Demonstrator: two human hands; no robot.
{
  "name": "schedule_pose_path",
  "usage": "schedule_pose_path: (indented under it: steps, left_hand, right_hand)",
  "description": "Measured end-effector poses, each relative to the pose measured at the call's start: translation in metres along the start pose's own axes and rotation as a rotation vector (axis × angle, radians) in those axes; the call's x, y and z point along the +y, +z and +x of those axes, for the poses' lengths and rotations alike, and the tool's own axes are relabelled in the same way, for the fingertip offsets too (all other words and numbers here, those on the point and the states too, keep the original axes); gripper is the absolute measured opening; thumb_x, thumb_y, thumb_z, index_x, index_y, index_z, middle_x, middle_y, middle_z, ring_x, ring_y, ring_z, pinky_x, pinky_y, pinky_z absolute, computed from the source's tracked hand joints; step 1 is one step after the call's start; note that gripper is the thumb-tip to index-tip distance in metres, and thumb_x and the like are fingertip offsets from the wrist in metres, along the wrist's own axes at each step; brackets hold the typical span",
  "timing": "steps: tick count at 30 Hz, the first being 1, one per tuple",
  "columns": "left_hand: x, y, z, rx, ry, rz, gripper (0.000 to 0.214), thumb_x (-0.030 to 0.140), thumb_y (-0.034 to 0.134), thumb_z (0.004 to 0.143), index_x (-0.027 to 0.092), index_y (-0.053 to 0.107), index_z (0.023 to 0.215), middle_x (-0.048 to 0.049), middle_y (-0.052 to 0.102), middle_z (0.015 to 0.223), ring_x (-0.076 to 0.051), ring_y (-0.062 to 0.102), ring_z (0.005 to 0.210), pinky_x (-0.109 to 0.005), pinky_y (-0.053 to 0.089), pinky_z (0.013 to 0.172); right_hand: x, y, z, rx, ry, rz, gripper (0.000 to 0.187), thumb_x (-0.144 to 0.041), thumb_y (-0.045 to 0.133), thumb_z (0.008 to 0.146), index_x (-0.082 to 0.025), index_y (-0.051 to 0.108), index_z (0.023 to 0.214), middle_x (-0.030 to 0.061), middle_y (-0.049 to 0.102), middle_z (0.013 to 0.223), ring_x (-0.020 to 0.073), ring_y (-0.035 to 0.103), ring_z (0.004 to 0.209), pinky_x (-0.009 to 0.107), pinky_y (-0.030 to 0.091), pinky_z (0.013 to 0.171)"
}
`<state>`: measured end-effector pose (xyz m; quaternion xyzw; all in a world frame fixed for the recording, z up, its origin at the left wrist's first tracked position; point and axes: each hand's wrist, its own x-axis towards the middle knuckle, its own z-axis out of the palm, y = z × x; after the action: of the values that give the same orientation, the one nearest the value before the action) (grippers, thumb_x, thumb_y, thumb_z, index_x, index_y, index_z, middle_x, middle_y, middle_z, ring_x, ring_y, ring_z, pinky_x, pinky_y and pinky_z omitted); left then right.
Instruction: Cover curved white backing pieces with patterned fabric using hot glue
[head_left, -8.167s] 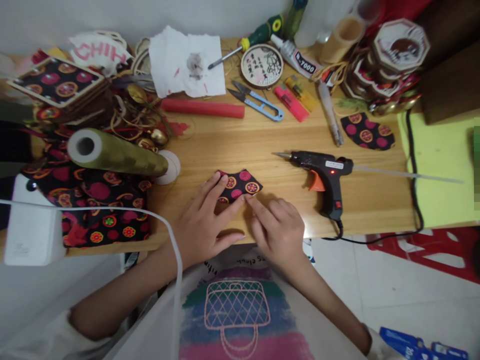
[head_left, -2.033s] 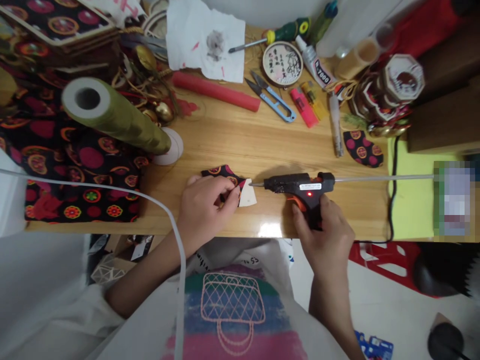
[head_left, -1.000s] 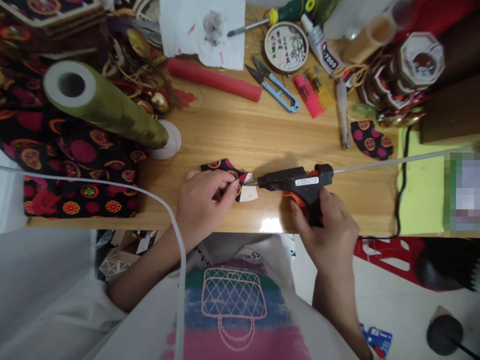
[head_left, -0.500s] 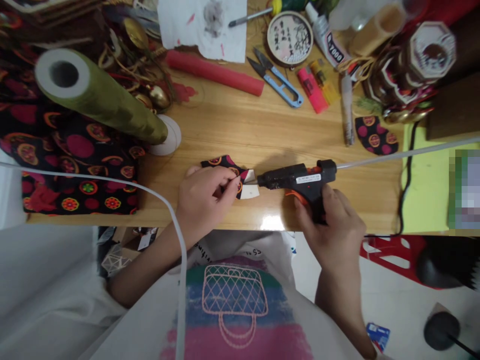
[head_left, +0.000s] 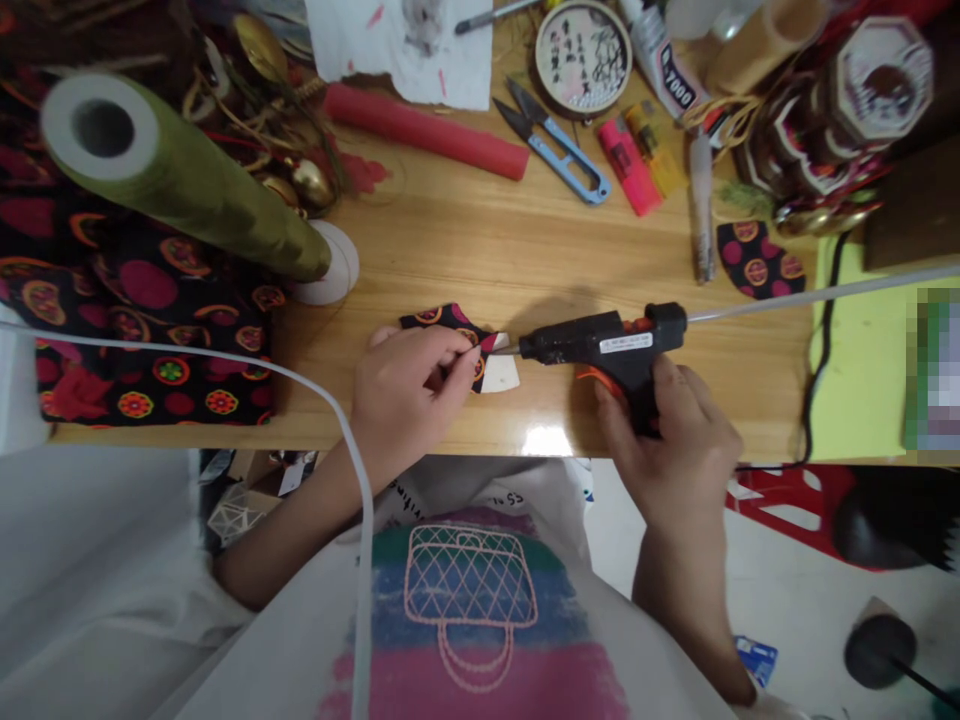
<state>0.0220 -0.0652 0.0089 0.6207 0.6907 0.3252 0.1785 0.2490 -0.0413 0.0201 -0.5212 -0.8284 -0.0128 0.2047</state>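
My left hand (head_left: 409, 390) pinches a small fabric-covered piece (head_left: 450, 322), black with pink and orange circles, folding its cloth edge back from a white card corner (head_left: 502, 376) on the wooden table (head_left: 480, 255). My right hand (head_left: 675, 440) is wrapped round the handle of a black glue gun (head_left: 604, 343) with an orange trigger. The gun's nozzle points left and touches the piece where cloth meets card. A clear glue stick (head_left: 817, 293) juts out of the gun's back to the right.
A green roll (head_left: 180, 180) lies on patterned cloth (head_left: 142, 330) at the left. Behind are a red stick (head_left: 427, 132), blue snips (head_left: 559, 155), lighters (head_left: 630, 165), a round box (head_left: 581, 55), a glue tube (head_left: 664, 60) and a second cloth piece (head_left: 757, 260). A white cable (head_left: 247, 365) crosses in front.
Over the last second the gun's nozzle has stayed against the piece while the view shifted slightly; my left fingers keep pinching the cloth edge. Eight seconds ago both hands pressed the piece and the gun lay on the table.
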Motion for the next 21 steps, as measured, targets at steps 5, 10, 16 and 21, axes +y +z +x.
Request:
schedule_pose_path:
  steps: [5, 10, 16, 21]
  left_hand:
    - [-0.0006, 0.0008, -0.0001, 0.008, 0.002, 0.002, 0.014, 0.019, 0.063, 0.087, 0.022, 0.064, 0.073, 0.0066, 0.062, 0.058, -0.011, 0.057, 0.056, -0.029, 0.042, 0.066]
    - [-0.0009, 0.0002, -0.0006, -0.012, -0.014, 0.006, 0.016, 0.021, 0.062, 0.087, 0.022, 0.064, 0.071, 0.0067, 0.063, 0.058, -0.011, 0.056, 0.055, -0.03, 0.042, 0.066]
    - [0.0007, -0.0007, -0.0001, -0.015, -0.02, 0.006, 0.015, 0.02, 0.063, 0.087, 0.022, 0.064, 0.072, 0.0071, 0.062, 0.058, -0.011, 0.057, 0.056, -0.029, 0.042, 0.066]
    - [0.0005, -0.0011, 0.0, -0.008, -0.015, -0.003, 0.015, 0.02, 0.063, 0.087, 0.022, 0.064, 0.072, 0.0062, 0.064, 0.06, -0.011, 0.057, 0.057, -0.029, 0.042, 0.066]
  right_hand:
    - [-0.0008, -0.0025, 0.0002, -0.034, -0.026, 0.013, 0.035, -0.033, 0.065, 0.088, -0.018, 0.058, 0.119, 0.0028, 0.065, 0.081, 0.0142, 0.062, 0.063, 0.023, 0.046, 0.052]
    - [-0.0008, -0.0019, 0.0011, -0.004, -0.013, -0.02, 0.032, -0.032, 0.065, 0.089, -0.017, 0.058, 0.117, 0.0032, 0.066, 0.08, 0.0139, 0.061, 0.062, 0.023, 0.046, 0.052]
    - [0.0015, -0.0011, 0.0004, -0.024, -0.031, -0.014, 0.036, -0.033, 0.065, 0.088, -0.018, 0.057, 0.12, 0.0027, 0.065, 0.08, 0.014, 0.061, 0.063, 0.023, 0.046, 0.052]
    - [0.0022, -0.0025, 0.0036, -0.011, -0.021, -0.02, 0.035, -0.033, 0.063, 0.089, -0.019, 0.056, 0.12, 0.0025, 0.065, 0.081, 0.0142, 0.061, 0.064, 0.023, 0.046, 0.053]
